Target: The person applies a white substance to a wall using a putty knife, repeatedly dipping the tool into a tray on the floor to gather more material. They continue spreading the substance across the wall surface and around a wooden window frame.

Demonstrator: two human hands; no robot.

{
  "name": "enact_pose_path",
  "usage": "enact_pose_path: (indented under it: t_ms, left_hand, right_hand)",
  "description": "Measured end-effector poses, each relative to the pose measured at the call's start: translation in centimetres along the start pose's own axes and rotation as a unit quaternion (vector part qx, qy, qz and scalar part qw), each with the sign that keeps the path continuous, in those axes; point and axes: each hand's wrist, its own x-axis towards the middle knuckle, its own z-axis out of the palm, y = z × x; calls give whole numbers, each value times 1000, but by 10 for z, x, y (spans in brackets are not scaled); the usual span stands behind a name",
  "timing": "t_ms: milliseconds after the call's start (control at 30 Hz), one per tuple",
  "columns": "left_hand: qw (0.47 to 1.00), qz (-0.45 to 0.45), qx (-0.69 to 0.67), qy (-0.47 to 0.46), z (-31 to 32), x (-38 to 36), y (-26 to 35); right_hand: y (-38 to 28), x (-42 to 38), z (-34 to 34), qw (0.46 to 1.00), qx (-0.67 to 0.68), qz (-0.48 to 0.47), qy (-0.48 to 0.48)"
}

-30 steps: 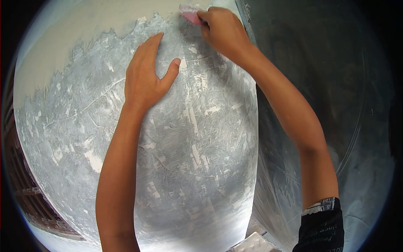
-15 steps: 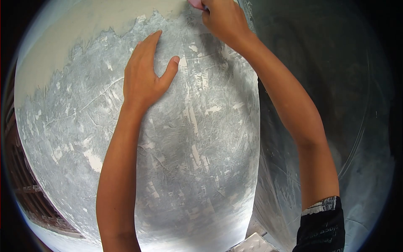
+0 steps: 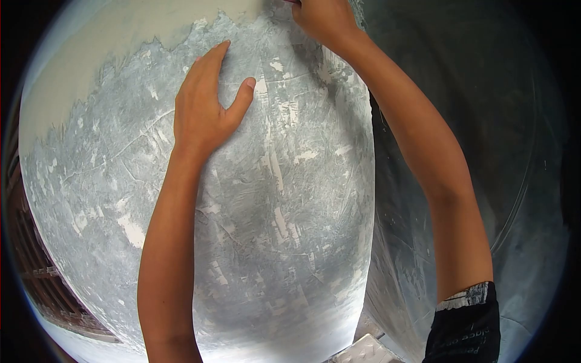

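A large, pale grey, mottled sheet with off-white patches and thin creases fills the middle of the view. Its upper left part carries a smooth beige layer with a ragged edge. My left hand lies on the grey area just below that edge, fingers stretched out and thumb apart, holding nothing. At the top edge of the view, my right hand is closed around a thin pink piece. Only a sliver of that piece shows, and its kind cannot be made out.
To the right, beyond the sheet's edge, is a dark, scuffed surface. Brown slatted structure shows at the lower left. A pale block-like object sits at the bottom, beside the sheet's lower right corner.
My right hand has shifted slightly upward, so less of the pink piece shows. My left hand appears a little further left and up, still spread on the sheet.
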Motion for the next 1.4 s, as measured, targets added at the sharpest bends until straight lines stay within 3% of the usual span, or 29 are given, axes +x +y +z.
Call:
enact_pose_path:
  t_ms: [67, 167, 267, 367, 467, 533, 667, 767, 833, 867, 900, 967, 1133, 1233, 1333, 1400]
  left_hand:
    - [1000, 0, 1, -1, -1, 0, -1]
    - [1000, -5, -6, 3, -1, 0, -1]
    - [1000, 0, -10, 0, -2, 1, 1]
    - [1000, 5, 3, 1, 0, 0, -1]
    - [1000, -1, 8, -2, 0, 0, -1]
    - [1000, -1, 8, -1, 0, -1, -1]
    - [1000, 2, 5, 3, -1, -1, -1]
    - [1000, 12, 11, -1, -1, 0, -1]
    - [1000, 12, 13, -2, 0, -1, -1]
    - [1000, 10, 17, -2, 0, -1, -2]
    - [1000, 9, 19, -1, 0, 0, -1]
    - [1000, 7, 8, -1, -1, 0, -1]
    - [1000, 4, 2, -1, -2, 0, 0]
    - [1000, 5, 7, -3, -1, -1, 0]
    - [1000, 4, 5, 3, 1, 0, 0]
    - [1000, 6, -1, 9, 0, 1, -1]
  right_hand:
    - [9, 2, 10, 1000, -4, 1, 7]
    - [-4, -42, 12, 990, -99, -98, -28]
    - [-31, -74, -11, 992, -61, -85, -70]
    - [-16, -48, -12, 999, -15, -46, 6]
    - [16, -8, 4, 1000, -2, -22, 14]
    - [32, -17, 15, 993, -93, -66, -14]
    - [-10, -76, -13, 989, -110, -72, -70]
    - [-23, -73, -31, 994, -66, -44, -75]
    - [-6, -39, -19, 997, -56, 29, -33]
    - [2, -27, -11, 998, -14, -39, 56]
    - [8, -24, -4, 998, -12, -40, 56]
    - [3, -23, 2, 988, -141, -59, -23]
    - [-28, -81, -15, 978, -159, -117, -74]
    - [-17, -58, -27, 999, -39, -33, -19]
    - [13, -10, -14, 999, -16, 45, -7]
    - [30, -1, 3, 993, -47, 93, -53]
